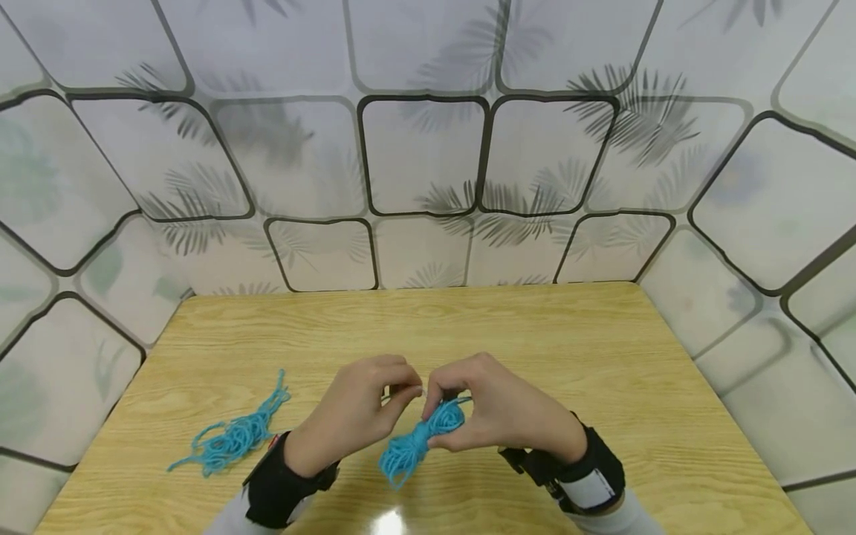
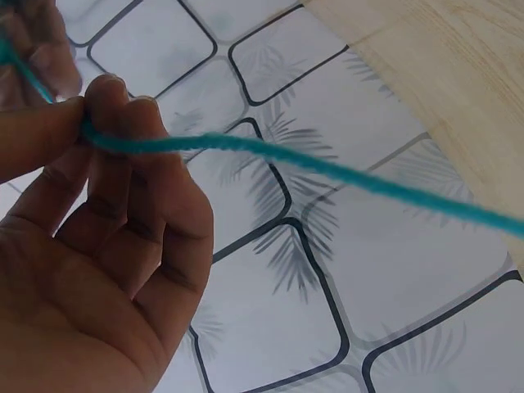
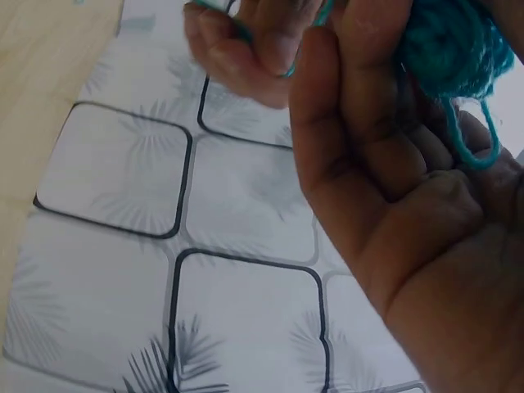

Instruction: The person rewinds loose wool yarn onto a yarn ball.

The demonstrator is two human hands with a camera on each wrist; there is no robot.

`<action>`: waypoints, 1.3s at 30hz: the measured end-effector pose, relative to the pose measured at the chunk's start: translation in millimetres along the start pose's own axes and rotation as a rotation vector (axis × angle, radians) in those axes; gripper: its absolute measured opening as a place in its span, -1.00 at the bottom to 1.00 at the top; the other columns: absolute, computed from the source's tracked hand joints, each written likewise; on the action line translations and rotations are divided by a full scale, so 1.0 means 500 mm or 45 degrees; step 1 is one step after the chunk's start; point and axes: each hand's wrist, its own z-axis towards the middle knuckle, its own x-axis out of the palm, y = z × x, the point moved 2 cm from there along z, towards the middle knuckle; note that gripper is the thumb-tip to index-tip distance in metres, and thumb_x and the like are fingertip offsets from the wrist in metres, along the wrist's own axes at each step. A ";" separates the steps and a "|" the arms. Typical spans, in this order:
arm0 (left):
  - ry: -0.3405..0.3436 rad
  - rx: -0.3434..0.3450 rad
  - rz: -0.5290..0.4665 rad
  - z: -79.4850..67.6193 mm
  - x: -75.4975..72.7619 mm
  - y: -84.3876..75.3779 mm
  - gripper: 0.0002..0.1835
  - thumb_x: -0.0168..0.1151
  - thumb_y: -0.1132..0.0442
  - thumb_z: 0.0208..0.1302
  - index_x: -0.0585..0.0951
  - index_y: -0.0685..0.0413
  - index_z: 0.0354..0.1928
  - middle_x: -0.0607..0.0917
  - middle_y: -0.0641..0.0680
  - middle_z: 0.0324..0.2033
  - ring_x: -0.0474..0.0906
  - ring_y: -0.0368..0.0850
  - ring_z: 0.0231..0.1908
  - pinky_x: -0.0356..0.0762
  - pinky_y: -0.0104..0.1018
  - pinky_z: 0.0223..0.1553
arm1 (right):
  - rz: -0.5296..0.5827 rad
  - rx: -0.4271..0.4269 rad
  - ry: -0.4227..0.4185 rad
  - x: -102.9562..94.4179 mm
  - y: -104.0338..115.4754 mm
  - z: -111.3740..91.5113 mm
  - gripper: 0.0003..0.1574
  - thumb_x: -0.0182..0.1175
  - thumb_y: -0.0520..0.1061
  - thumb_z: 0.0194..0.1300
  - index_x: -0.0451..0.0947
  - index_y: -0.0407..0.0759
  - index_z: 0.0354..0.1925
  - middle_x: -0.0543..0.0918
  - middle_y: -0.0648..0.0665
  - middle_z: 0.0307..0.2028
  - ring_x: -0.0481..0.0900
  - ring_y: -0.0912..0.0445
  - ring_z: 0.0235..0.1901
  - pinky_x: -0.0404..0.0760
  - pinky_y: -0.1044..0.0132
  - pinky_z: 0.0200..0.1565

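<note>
One bundle (image 1: pixel 421 438) between right fingers (image 1: pixel 438 382)

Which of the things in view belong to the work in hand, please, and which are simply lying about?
In use:
blue yarn bundle, held by the right hand
blue strand, pinched by the left hand

Lying about:
loose blue yarn on the table, apart from both hands; whether it joins the strand, I cannot tell

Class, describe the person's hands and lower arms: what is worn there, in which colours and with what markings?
The left hand and right hand wear no gloves. Black wrist straps circle both wrists; the right one bears a white patch. Light grey sleeves show behind them.
</note>
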 end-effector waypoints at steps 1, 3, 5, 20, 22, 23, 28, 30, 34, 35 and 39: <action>-0.011 -0.006 0.015 0.000 -0.002 -0.001 -0.89 0.34 0.31 0.23 0.71 -0.10 -0.39 0.64 -0.15 -0.48 0.51 -0.35 -0.47 0.59 -0.34 -0.48 | -0.039 0.011 -0.002 0.000 0.000 0.001 -0.78 0.50 -0.15 0.02 0.63 -0.01 -0.35 0.73 0.05 -0.38 0.62 0.30 -0.37 0.71 0.32 -0.28; -0.025 -0.022 0.033 -0.001 -0.006 -0.005 -0.88 0.34 0.31 0.23 0.69 -0.12 -0.40 0.63 -0.17 -0.49 0.50 -0.36 -0.48 0.59 -0.35 -0.48 | -0.104 0.054 -0.021 -0.002 -0.003 0.002 -0.77 0.52 -0.16 -0.02 0.63 0.00 -0.40 0.72 0.07 -0.41 0.59 0.31 -0.42 0.70 0.32 -0.35; -0.036 -0.030 0.045 -0.002 -0.011 -0.012 -0.87 0.33 0.31 0.23 0.69 -0.13 -0.41 0.62 -0.17 -0.49 0.49 -0.37 -0.48 0.59 -0.36 -0.48 | -0.153 0.106 -0.056 -0.003 -0.005 0.002 -0.75 0.52 -0.19 -0.04 0.61 0.01 -0.43 0.69 0.09 -0.43 0.55 0.30 -0.47 0.67 0.32 -0.40; -0.153 0.054 0.055 -0.003 -0.031 -0.060 -0.85 0.36 0.36 0.19 0.67 -0.05 -0.46 0.63 -0.14 -0.52 0.53 -0.39 -0.50 0.63 -0.39 -0.52 | -0.472 0.218 -0.631 -0.019 -0.031 0.008 -0.70 0.51 -0.24 -0.04 0.55 -0.08 -0.40 0.64 -0.01 -0.43 0.56 0.21 -0.45 0.68 0.16 -0.38; -0.157 0.072 0.035 -0.002 -0.030 -0.063 -0.85 0.36 0.37 0.19 0.67 -0.04 -0.46 0.63 -0.14 -0.53 0.53 -0.39 -0.50 0.63 -0.38 -0.52 | -0.462 0.222 -0.721 -0.027 -0.034 0.005 -0.71 0.50 -0.25 -0.03 0.56 -0.10 -0.38 0.68 -0.05 -0.40 0.59 0.17 -0.41 0.69 0.10 -0.32; -0.157 0.079 0.024 -0.001 -0.029 -0.063 -0.85 0.35 0.38 0.19 0.67 -0.03 -0.46 0.64 -0.14 -0.53 0.53 -0.38 -0.49 0.64 -0.37 -0.52 | -0.435 0.219 -0.761 -0.031 -0.035 0.004 -0.71 0.50 -0.26 -0.02 0.56 -0.12 -0.37 0.69 -0.06 -0.38 0.61 0.15 -0.38 0.70 0.08 -0.29; -0.132 0.075 0.004 0.001 -0.023 -0.062 -0.86 0.34 0.37 0.20 0.68 -0.02 -0.46 0.64 -0.15 -0.53 0.51 -0.38 -0.51 0.60 -0.39 -0.54 | -0.211 0.184 -0.869 -0.043 -0.039 0.001 -0.74 0.46 -0.30 0.04 0.57 -0.15 -0.33 0.75 -0.14 -0.26 0.69 0.10 -0.26 0.72 -0.01 -0.14; -0.118 0.058 0.009 0.001 -0.022 -0.060 -0.86 0.34 0.36 0.21 0.68 -0.03 -0.46 0.64 -0.15 -0.53 0.49 -0.39 -0.52 0.57 -0.41 -0.56 | -0.139 0.176 -0.873 -0.045 -0.040 0.001 -0.76 0.45 -0.29 0.08 0.57 -0.16 -0.32 0.75 -0.15 -0.24 0.69 0.09 -0.23 0.71 -0.03 -0.10; -0.097 0.051 0.011 0.003 -0.019 -0.053 -0.86 0.33 0.35 0.22 0.69 -0.04 -0.45 0.65 -0.15 -0.53 0.46 -0.38 -0.53 0.53 -0.42 -0.58 | -0.043 0.172 -0.863 -0.045 -0.037 0.000 -0.77 0.43 -0.28 0.12 0.55 -0.17 -0.29 0.73 -0.17 -0.19 0.68 0.09 -0.17 0.68 -0.04 -0.03; -0.092 0.051 0.011 0.004 -0.018 -0.051 -0.86 0.33 0.35 0.23 0.70 -0.04 -0.45 0.65 -0.15 -0.53 0.46 -0.38 -0.54 0.52 -0.42 -0.58 | -0.017 0.168 -0.860 -0.045 -0.037 0.000 -0.77 0.42 -0.28 0.12 0.55 -0.18 -0.28 0.72 -0.17 -0.18 0.68 0.09 -0.17 0.68 -0.03 -0.03; -0.060 0.027 0.013 0.007 -0.010 -0.035 -0.87 0.31 0.34 0.25 0.71 -0.04 -0.43 0.68 -0.14 -0.51 0.47 -0.38 -0.53 0.52 -0.40 -0.57 | 0.102 0.155 -0.812 -0.044 -0.034 0.001 -0.77 0.42 -0.29 0.13 0.56 -0.19 -0.26 0.71 -0.18 -0.16 0.68 0.09 -0.16 0.67 0.04 -0.02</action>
